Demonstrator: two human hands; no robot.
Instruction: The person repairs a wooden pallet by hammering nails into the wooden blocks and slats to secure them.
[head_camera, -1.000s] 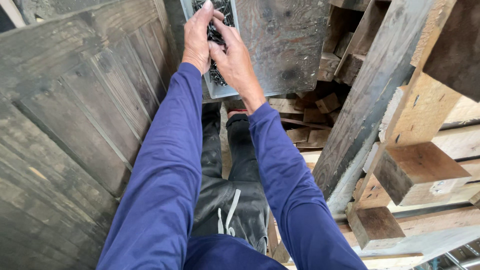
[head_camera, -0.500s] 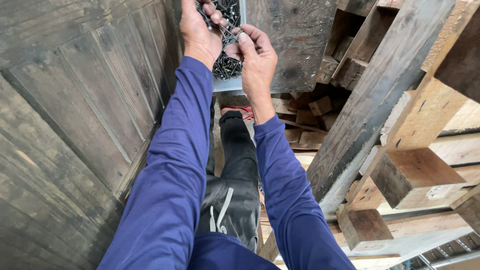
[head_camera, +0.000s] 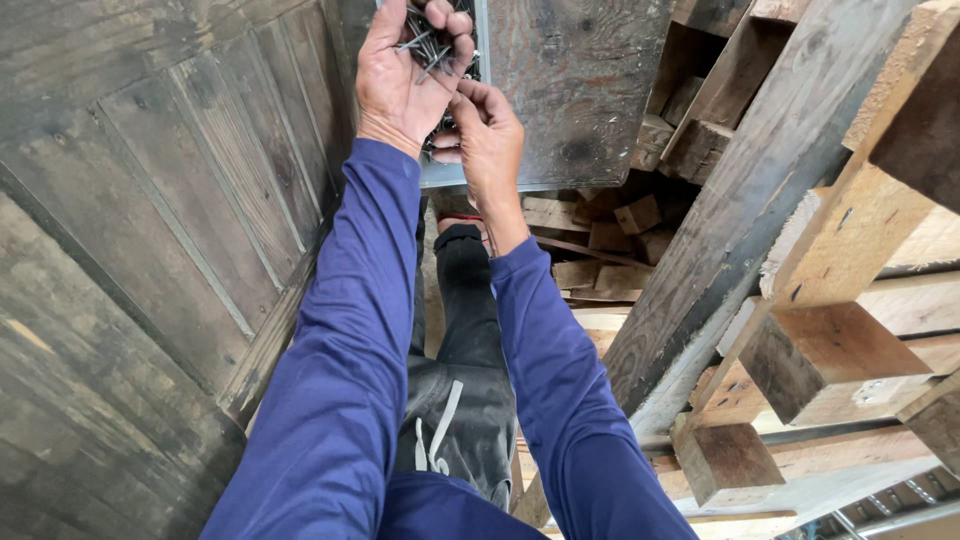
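Nails (head_camera: 425, 45), dark and thin, are what we see at the top of the view, a loose bunch of them gripped in the left hand (head_camera: 400, 75) above a shallow grey metal tray (head_camera: 482, 60) that holds more of the same. Going from the left, weathered grey wooden boards (head_camera: 150, 220) fill that whole side, slanting up toward the tray. Next comes the left arm in its dark blue sleeve (head_camera: 340, 350), reaching up and away from us. Its hand is curled closed around the bunch, thumb and fingers wrapped over it, with nail ends sticking out between the fingers. Just right of it and a little lower sits the right hand (head_camera: 490, 140), touching the left; its fingers are bent and pinched together at the underside of the bunch. We cannot tell whether it has a nail of its own between the fingertips. Between the two sleeves we look down on a leg in black trousers (head_camera: 460, 390) and a bit of a red-trimmed shoe (head_camera: 460, 218). Behind the hands the tray rests against a dark, stained board (head_camera: 580, 90). Further right lies a heap of small wooden offcuts (head_camera: 610, 240), then a long grey plank (head_camera: 740, 220) leaning diagonally, and at the far right pale wooden blocks (head_camera: 830, 355) of stacked pallets.
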